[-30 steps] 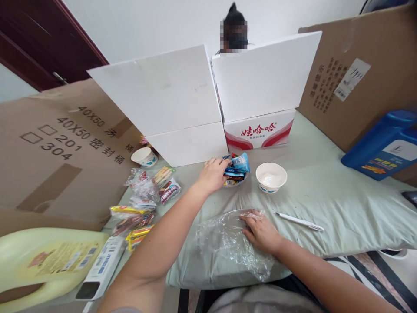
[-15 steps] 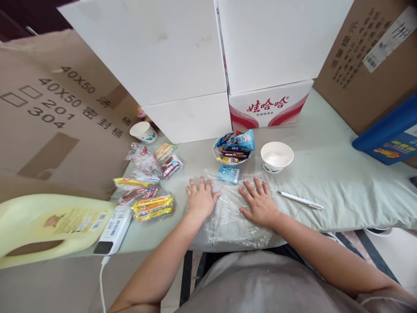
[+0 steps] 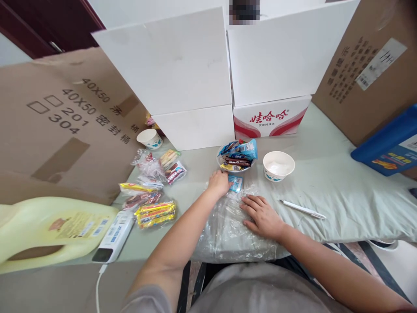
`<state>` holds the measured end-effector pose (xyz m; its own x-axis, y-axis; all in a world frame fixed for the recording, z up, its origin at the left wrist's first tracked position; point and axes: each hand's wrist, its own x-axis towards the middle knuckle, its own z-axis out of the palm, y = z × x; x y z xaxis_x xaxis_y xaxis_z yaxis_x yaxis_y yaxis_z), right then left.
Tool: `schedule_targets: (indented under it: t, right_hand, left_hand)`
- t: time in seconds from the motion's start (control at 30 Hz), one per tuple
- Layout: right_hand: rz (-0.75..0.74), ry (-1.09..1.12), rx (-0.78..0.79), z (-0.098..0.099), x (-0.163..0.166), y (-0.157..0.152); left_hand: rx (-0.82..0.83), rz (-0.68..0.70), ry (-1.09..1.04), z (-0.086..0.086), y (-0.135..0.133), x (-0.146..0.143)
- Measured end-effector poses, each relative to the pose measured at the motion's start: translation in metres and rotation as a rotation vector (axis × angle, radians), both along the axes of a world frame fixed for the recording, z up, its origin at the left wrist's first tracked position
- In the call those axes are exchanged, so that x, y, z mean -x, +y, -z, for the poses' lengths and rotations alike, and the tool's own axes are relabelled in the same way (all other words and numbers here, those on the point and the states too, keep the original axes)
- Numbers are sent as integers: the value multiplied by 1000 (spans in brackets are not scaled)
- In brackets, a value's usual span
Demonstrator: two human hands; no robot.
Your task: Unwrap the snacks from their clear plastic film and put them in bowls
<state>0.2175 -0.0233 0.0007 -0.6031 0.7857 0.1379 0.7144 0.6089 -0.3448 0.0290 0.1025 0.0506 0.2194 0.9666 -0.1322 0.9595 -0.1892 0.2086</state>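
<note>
The crumpled film (image 3: 230,221) could drag the blue packet (image 3: 236,184) askew if the right hand (image 3: 262,216), fingers slightly apart, slips; at the left hand (image 3: 220,183), I can't tell whether fingers clamp

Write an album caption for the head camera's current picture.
Left hand at a blue packet near a bowl of wrapped snacks, right hand flat on clear plastic.

The single view came from a camera worn on the person's head, looking forward and down over the grey top (image 3: 241,284) at the bench (image 3: 321,174). It sat near, with the left hand (image 3: 220,183) and right hand (image 3: 262,217) around mid-frame, and reached past the white boxes (image 3: 169,65) to the wall (image 3: 130,14).
</note>
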Motion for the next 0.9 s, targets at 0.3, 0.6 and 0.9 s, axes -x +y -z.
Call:
schedule_targets:
  t: [0.3, 0.6, 0.9]
  right_hand:
    - [16, 72, 21, 2, 0, 1]
    - [17, 91, 39, 2, -1, 2]
    - [21, 110, 38, 4, -2, 2]
  left_hand:
    - [103, 215, -326, -57, -25, 35]
    - [-696, 285, -513, -135, 18, -11]
    - [-477, 224, -92, -83, 29, -15]
